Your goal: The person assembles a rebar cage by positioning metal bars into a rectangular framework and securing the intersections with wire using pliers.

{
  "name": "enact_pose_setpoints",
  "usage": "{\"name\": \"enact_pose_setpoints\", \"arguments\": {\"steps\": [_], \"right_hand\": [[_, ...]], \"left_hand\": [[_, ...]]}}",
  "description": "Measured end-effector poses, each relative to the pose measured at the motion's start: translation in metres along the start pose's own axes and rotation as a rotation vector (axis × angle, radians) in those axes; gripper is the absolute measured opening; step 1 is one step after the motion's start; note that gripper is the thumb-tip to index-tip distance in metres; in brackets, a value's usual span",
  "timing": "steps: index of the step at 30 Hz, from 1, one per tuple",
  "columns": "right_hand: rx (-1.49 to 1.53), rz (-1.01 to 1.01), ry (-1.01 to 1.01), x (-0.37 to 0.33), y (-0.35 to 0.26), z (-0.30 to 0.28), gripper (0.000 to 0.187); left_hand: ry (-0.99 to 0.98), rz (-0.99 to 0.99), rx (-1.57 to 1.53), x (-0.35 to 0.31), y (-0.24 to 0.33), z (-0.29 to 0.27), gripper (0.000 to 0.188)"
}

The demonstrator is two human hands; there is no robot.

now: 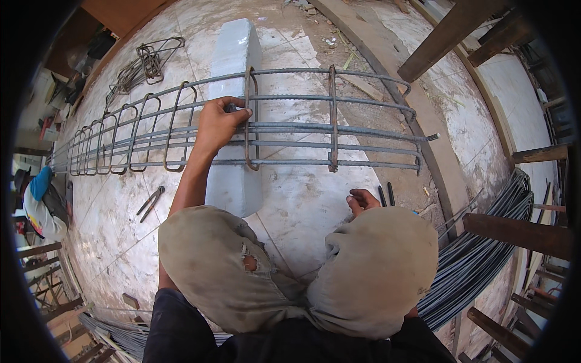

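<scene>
A long reinforcing-steel cage of ribbed bars (290, 126) and bent stirrups (175, 124) runs across in front of me, over a pale block (233, 181). My left hand (221, 124) is at the cage's upper bars, fingers closed in a pinch at the side of one rectangular stirrup (250, 145). Low on the right, my right hand (363, 201) shows partly above my knee, its fingers loosely curled and apart, with nothing visible between them. Just beside it, two dark tool handles (386, 195) stick out; their lower part is hidden by the knee.
Pincers (151, 202) lie on the stained tile floor to the left. Loose stirrups (142, 66) are heaped at the far left. A person (42, 196) crouches by the cage's left end. Bundled steel rods (478, 254) and wooden posts (514, 236) stand at the right.
</scene>
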State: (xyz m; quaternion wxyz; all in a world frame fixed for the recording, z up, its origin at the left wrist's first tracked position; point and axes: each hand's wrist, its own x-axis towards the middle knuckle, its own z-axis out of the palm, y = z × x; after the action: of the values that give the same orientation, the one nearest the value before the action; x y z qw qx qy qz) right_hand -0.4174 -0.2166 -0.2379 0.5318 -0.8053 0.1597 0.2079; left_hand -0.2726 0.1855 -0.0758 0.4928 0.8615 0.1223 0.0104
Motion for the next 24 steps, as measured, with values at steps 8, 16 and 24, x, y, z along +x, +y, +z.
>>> {"name": "enact_pose_setpoints", "arguments": {"steps": [8,16,24], "right_hand": [[0.029,-0.022,0.024,-0.006,-0.011,0.014,0.037],[-0.017,-0.029,-0.017,-0.003,0.001,0.004,0.043],[-0.297,-0.273,0.331,-0.019,0.045,-0.045,0.047]], "left_hand": [[0.006,0.005,0.064,0.002,-0.006,-0.004,0.033],[0.013,0.018,0.174,0.0,0.0,-0.003,0.036],[0.009,0.169,0.346,0.002,0.065,-0.019,0.039]]}}
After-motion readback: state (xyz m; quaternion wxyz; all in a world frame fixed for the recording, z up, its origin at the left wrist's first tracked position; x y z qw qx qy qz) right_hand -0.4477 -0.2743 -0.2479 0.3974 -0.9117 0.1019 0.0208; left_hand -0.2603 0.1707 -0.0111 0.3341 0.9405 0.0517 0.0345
